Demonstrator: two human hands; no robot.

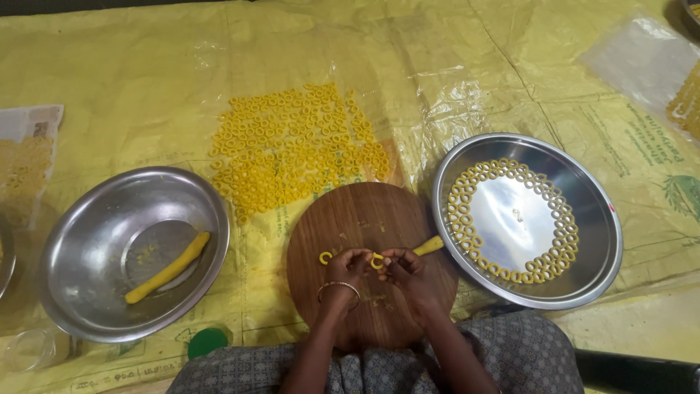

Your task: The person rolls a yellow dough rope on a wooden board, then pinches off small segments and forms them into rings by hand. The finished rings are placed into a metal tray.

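both hands meet at the 6 o'clock edge of the round wooden board (364,219). left hand (348,267) and right hand (405,270) pinch one small yellow dough ring (377,261) between fingertips. a finished ring (325,257) lies at the left hand's 9 o'clock. steel plate (594,252) at 3 o'clock holds rings along its rim; steel bowl (65,255) at 9 o'clock holds a dough roll (168,268).

Both hands, left (348,264) and right (403,266), pinching a yellow dough ring (377,261) over the round wooden board (364,219); steel plate (592,263) rimmed with rings right of it.
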